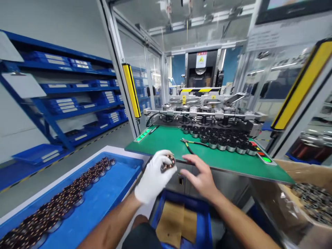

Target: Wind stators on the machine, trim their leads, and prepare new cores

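My left hand [155, 175], in a white glove, grips a small round motor stator [169, 162] with copper windings, its fingers and thumb around the rim. Bare and empty, my right hand [199, 173] is just to the right, thumb and fingers apart and not touching the stator. Behind the hands, pliers [190, 142] with yellow and black handles lie spread on the green work surface [166, 141]. To the right of them stand rows of black-topped stator cores [220, 140]. At the left, a blue tray [103, 190] carries many copper-wound stators [67, 193].
A winding machine [202, 109] stands behind the green surface, with yellow light-curtain posts [131, 90] on either side. Below the hands is a blue bin [207, 221] with cardboard. A cardboard box [293, 204] of metal parts sits at right. Blue shelving [57, 90] lines the left.
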`<state>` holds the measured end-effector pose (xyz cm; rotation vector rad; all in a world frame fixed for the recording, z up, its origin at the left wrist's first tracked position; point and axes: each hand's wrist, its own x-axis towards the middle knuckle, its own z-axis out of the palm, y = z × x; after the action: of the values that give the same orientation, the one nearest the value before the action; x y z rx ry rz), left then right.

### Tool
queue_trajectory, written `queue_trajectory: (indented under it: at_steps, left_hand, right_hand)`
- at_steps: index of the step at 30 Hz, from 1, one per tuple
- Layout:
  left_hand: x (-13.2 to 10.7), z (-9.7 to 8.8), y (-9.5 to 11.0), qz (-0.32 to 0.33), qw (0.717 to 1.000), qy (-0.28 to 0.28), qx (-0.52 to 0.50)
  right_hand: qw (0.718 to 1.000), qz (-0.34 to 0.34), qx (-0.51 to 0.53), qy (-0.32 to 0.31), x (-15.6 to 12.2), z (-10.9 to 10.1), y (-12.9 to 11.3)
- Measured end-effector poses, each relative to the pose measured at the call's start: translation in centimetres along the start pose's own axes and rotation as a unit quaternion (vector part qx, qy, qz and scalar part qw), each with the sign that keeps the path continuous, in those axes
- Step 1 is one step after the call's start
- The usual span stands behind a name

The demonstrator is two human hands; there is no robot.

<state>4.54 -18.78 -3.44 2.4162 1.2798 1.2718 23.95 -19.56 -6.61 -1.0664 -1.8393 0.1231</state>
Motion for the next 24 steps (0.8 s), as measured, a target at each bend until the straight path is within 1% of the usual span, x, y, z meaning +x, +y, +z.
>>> queue_trajectory:
  at_steps: [1,3,5,6,8,11,13,14,15,16,17,18,19,20,21,22,23,24]
  left_hand:
    - [-2.1,-0.5,1.0,0.025,0.999,0.02,-0.025]
    - [-5.4,-1.1,2.4,0.061,0.997,0.028,-0.046]
    - [-7.4,-1.3,3.3,0.081,0.995,-0.006,-0.051]
    - [-8.0,-1.2,3.5,0.087,0.994,-0.03,-0.055]
    - [-8.6,-0.8,3.6,0.098,0.99,-0.065,-0.078]
    - [-8.8,-0.1,3.6,0.11,0.985,-0.079,-0.111]
    - [-8.7,0.3,3.6,0.119,0.983,-0.072,-0.119]
    - [-8.8,0.5,3.5,0.125,0.982,-0.069,-0.121]
    - [-8.9,0.7,3.3,0.132,0.982,-0.066,-0.12]
    - [-9.0,0.8,3.2,0.138,0.981,-0.065,-0.118]
    - [-9.1,0.9,3.0,0.142,0.981,-0.065,-0.114]
    - [-9.3,1.0,2.8,0.145,0.981,-0.067,-0.11]
    - [-9.4,1.0,2.6,0.149,0.98,-0.071,-0.109]
    - [-9.4,1.0,2.5,0.151,0.98,-0.073,-0.108]
    - [-9.4,1.0,2.4,0.151,0.98,-0.072,-0.109]
    - [-9.2,0.9,2.4,0.15,0.98,-0.069,-0.11]
    - [-9.0,0.8,2.4,0.147,0.981,-0.065,-0.11]
    - [-8.7,0.8,2.4,0.136,0.983,-0.06,-0.108]
  right_hand:
    - [0.998,-0.004,0.062,0.017,-1.9,0.1,-1.3]
    - [0.979,-0.003,0.192,0.066,-5.0,0.3,-3.7]
    - [0.959,-0.002,0.265,0.103,-6.8,0.2,-5.4]
    - [0.957,-0.004,0.271,0.108,-7.3,0.0,-6.0]
    - [0.957,-0.002,0.269,0.108,-7.6,-0.3,-6.5]
    - [0.959,0.02,0.265,0.096,-7.7,-1.0,-6.6]
    - [0.958,0.056,0.27,0.078,-8.0,-1.4,-6.6]
    - [0.953,0.087,0.281,0.068,-8.2,-1.5,-6.7]
    - [0.943,0.126,0.303,0.06,-8.4,-1.6,-6.7]
    - [0.923,0.172,0.34,0.054,-8.6,-1.6,-6.8]
    - [0.893,0.221,0.39,0.046,-8.8,-1.6,-6.9]
    - [0.852,0.272,0.446,0.034,-8.9,-1.6,-6.9]
    - [0.805,0.319,0.5,0.018,-9.0,-1.5,-7.0]
    - [0.758,0.36,0.543,-0.004,-9.0,-1.5,-7.0]
    - [0.718,0.394,0.573,-0.03,-9.0,-1.4,-7.0]
    - [0.687,0.422,0.588,-0.059,-9.0,-1.4,-7.0]
    - [0.666,0.443,0.594,-0.086,-9.1,-1.4,-6.9]
    - [0.652,0.457,0.594,-0.112,-9.2,-1.5,-6.9]
